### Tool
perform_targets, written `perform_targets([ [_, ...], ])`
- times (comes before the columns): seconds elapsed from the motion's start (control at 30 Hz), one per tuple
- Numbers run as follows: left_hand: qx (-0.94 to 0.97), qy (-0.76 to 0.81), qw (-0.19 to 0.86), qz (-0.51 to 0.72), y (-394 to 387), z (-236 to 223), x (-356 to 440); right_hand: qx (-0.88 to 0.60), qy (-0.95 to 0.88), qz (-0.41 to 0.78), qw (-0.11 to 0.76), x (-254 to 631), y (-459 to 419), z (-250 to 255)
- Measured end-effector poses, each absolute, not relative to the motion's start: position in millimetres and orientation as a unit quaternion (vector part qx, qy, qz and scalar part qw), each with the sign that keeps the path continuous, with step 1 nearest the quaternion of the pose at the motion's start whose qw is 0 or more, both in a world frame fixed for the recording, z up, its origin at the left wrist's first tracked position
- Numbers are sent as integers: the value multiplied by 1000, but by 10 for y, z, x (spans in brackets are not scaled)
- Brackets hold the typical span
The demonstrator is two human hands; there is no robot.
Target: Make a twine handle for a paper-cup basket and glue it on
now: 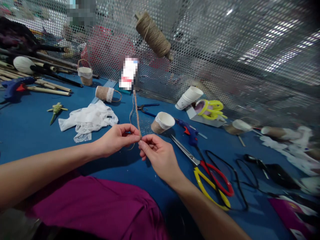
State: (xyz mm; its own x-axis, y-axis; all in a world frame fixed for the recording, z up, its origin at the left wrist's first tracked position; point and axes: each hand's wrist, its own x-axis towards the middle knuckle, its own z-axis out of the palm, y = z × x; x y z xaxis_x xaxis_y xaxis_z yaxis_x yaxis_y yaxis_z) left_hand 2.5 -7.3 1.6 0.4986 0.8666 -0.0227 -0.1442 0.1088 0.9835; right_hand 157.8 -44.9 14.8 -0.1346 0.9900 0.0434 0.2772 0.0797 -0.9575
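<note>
A thin brown length wrapped in twine [137, 113] runs away from me over the table, its near end between my fingertips. My left hand [120, 138] pinches that end with thumb and forefinger. Close against it, my right hand [160, 154] is closed at the same end, thumb pressed to the fingers. A loose strand of twine [130, 115] curves beside the wrapped length. Just beyond my right hand stands a paper cup wrapped in twine with a lace band [160, 126]. Large scissors [196, 161] with red and yellow handles lie open to the right.
White lace [92, 118] is heaped at left, near small twine baskets [103, 93]. Pliers [147, 110], stacked cups [188, 96] and a blue glue gun [191, 133] with a trailing cable lie beyond. A twine spool [153, 35] hangs on the mesh; another glue gun [15, 88] lies far left.
</note>
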Motion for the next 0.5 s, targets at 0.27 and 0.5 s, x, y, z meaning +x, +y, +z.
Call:
perform_targets([
  [0.27, 570, 327, 652, 378, -51, 55, 9, -495, -642, 420, 408, 1590, -454, 148],
  [0.5, 551, 315, 678, 371, -64, 60, 3, -466, -569, 544, 404, 1609, -429, 156],
])
